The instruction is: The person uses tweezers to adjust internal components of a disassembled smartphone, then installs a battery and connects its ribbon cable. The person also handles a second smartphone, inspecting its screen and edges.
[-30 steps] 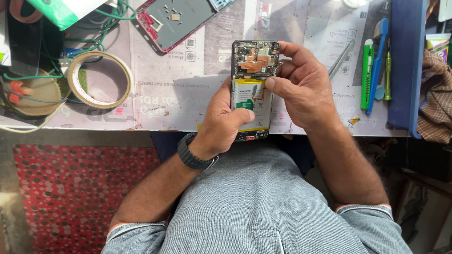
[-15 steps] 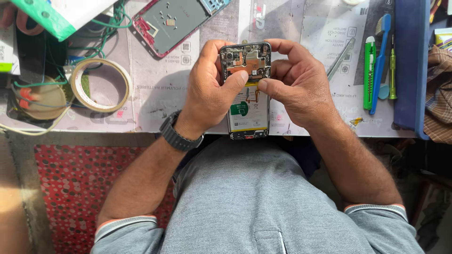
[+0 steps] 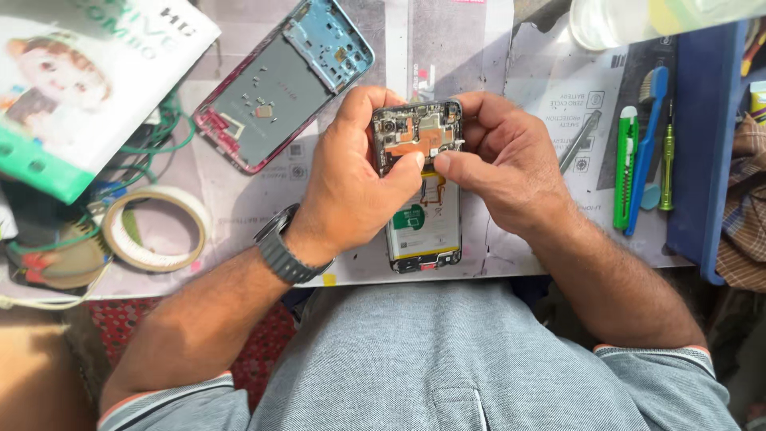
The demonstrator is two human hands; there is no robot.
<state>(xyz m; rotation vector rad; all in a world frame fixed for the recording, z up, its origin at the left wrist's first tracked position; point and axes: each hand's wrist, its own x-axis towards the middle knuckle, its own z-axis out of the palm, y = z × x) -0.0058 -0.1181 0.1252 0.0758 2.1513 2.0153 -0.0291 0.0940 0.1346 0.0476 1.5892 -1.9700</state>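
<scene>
An opened phone with its back off lies over the near table edge, its circuit board, orange flex and white battery exposed. My left hand grips the phone's upper left side, thumb pressed on the board. My right hand wraps the upper right corner, its thumb meeting the left thumb over the orange part. A dark watch sits on my left wrist.
A second phone frame with blue and pink edges lies at the back left. A tape roll and tangled green wires sit at the left. Tweezers, a green knife, a blue brush and a screwdriver lie right.
My left hand slid up from the phone's lower half to its top, and both thumbs now press together on the board. The view has moved closer.
</scene>
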